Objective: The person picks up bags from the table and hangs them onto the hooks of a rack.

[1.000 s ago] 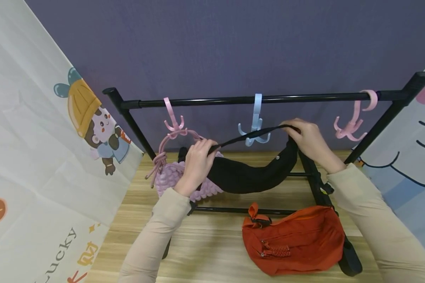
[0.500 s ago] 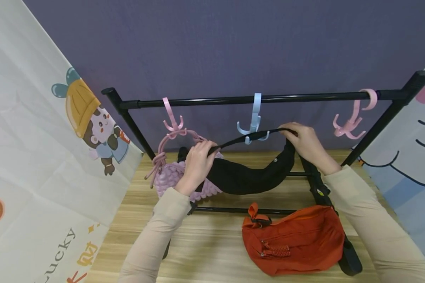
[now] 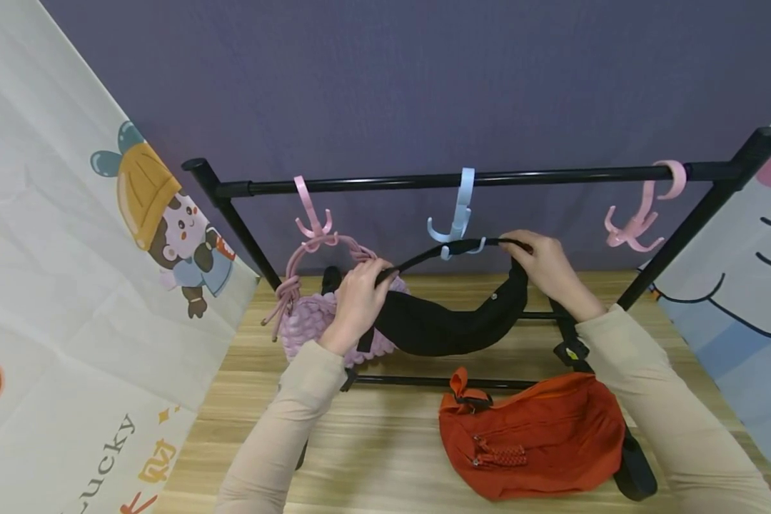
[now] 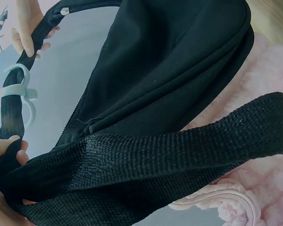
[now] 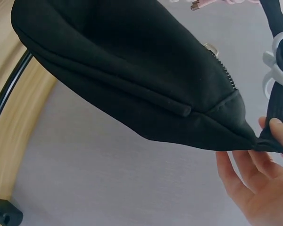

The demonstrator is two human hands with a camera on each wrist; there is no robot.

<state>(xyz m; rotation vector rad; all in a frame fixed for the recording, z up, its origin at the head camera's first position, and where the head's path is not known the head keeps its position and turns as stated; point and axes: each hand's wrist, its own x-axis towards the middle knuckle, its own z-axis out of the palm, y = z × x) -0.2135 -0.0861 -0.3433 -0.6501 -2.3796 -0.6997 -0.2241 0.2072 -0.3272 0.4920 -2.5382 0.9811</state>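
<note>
Head: black bag (image 3: 452,332), "Lucky" (image 3: 107,457) on cloth (image 3: 45,285).

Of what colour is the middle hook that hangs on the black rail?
The middle hook is light blue; the head view shows it best.

In the head view we get soft, even, moderately bright light, with a thin shine along the top bar (image 3: 552,175) and a faint, blurry-edged shadow on the tabletop (image 3: 231,400). The black bag (image 3: 450,325) goes so dark there that we lose most of its folds. Our left wrist view is cooler and hazy — the fluffy lilac bag (image 4: 269,70) looks washed out, yet the nearby webbing (image 4: 203,146) shows its weave. In the right wrist view, we see a glossy rod (image 5: 8,84) bowed near the edge.
</note>
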